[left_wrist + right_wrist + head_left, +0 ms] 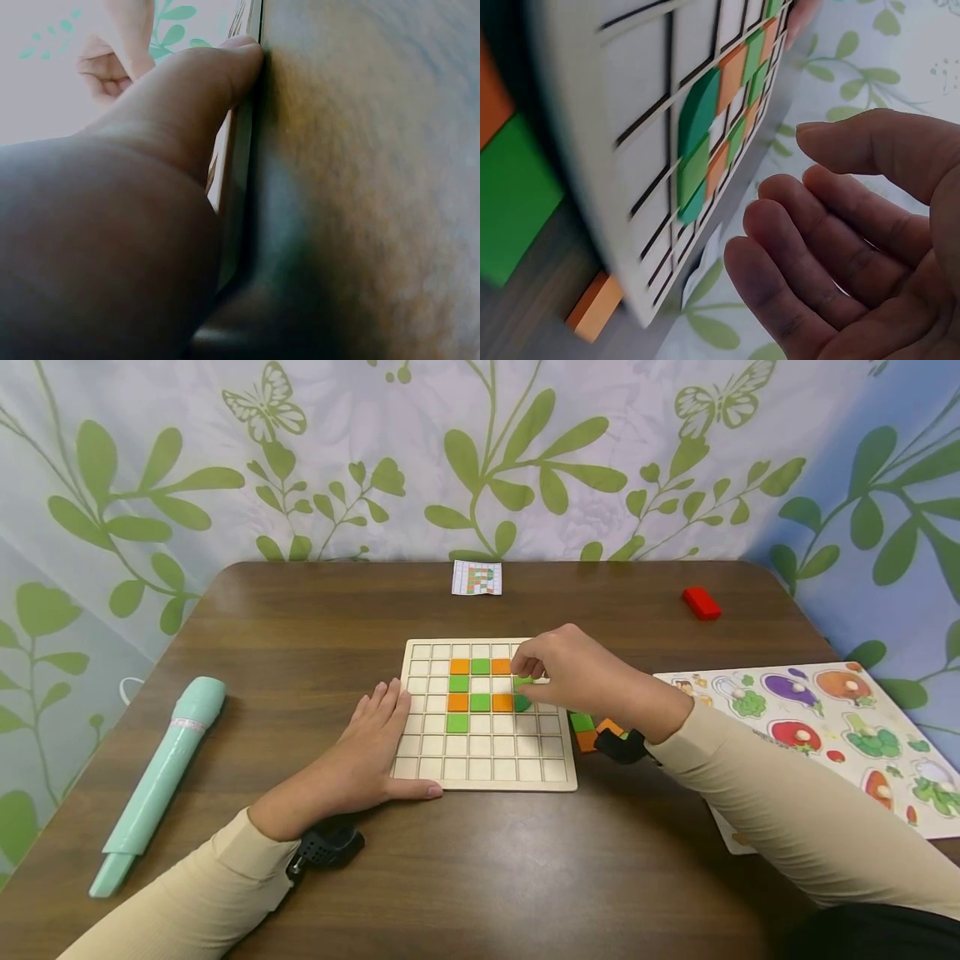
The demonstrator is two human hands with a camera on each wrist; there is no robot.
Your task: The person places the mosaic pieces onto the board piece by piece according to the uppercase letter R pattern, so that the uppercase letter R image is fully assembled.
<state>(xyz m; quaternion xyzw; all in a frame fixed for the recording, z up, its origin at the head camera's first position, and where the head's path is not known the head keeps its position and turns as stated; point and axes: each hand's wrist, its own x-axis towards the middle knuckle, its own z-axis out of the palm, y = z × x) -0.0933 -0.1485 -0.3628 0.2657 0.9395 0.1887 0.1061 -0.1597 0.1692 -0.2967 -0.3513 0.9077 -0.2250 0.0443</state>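
A person's left hand [358, 752], fingers straight, rests against the edge of a wooden grid board [517, 769] on the brown surface [525, 877] as the right hand [581, 667], fingers curved and apart from the thumb, hovers over inset green and orange tiles [457, 702].

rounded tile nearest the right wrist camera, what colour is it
Dark green; the rounded tile shows best in right wrist.

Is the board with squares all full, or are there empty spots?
Partly full. In the head view, green tiles and orange tiles sit in some squares, but the two bottom rows of the board are bare.
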